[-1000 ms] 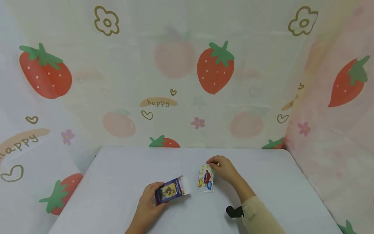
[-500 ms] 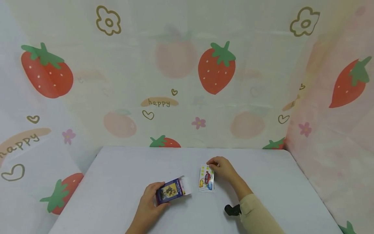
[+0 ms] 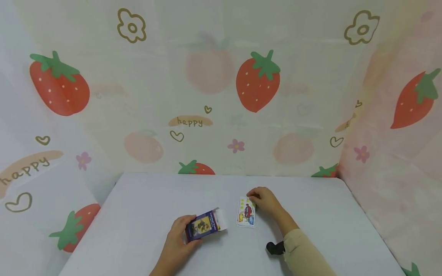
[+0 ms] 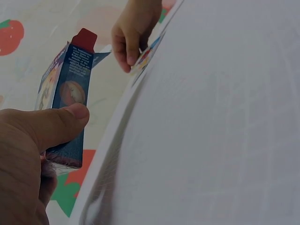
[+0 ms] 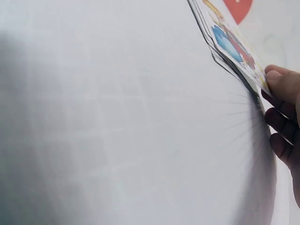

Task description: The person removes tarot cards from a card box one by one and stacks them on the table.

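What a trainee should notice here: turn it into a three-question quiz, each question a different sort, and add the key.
1. What does the right hand pinch?
2. True or false: the blue box is closed at both ends.
3. The left hand: A. lies flat; B. grips the blue box; C. is out of view.

Key:
1. A corner of the cards.
2. False; flaps stick out at one end.
3. B.

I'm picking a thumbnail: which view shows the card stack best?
The head view: the card stack shows nearly whole, one corner behind the right hand. The right wrist's is closer but crops it; the left wrist's shows only a narrow strip.
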### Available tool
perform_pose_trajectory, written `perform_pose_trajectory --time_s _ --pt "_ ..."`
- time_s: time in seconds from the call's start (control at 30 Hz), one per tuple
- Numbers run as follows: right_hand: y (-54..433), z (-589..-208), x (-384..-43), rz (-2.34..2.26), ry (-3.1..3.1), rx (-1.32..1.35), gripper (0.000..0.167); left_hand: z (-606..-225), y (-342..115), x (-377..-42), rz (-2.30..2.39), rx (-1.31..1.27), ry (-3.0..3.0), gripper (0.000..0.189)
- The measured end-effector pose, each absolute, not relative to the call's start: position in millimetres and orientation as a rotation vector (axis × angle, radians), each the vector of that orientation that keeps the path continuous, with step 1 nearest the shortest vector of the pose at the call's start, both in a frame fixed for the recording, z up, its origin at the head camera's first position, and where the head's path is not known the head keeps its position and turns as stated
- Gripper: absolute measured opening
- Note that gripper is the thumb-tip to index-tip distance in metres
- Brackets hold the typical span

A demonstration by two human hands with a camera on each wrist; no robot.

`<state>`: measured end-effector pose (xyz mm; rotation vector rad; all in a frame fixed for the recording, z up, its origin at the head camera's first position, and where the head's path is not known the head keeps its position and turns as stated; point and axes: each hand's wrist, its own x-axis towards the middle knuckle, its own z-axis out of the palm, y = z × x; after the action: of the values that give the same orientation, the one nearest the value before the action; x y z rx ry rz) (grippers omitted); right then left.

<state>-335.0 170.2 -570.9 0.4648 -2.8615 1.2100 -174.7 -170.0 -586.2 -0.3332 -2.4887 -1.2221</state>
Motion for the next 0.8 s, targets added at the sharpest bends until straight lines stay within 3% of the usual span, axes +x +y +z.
perform_pose_trajectory --time_s 0.8 --pt "164.8 -576.2 -331.1 1.135 -2.828 0.432 0.011 -582.2 -169.3 -173.5 -1.239 -0.309 -2.522 0.080"
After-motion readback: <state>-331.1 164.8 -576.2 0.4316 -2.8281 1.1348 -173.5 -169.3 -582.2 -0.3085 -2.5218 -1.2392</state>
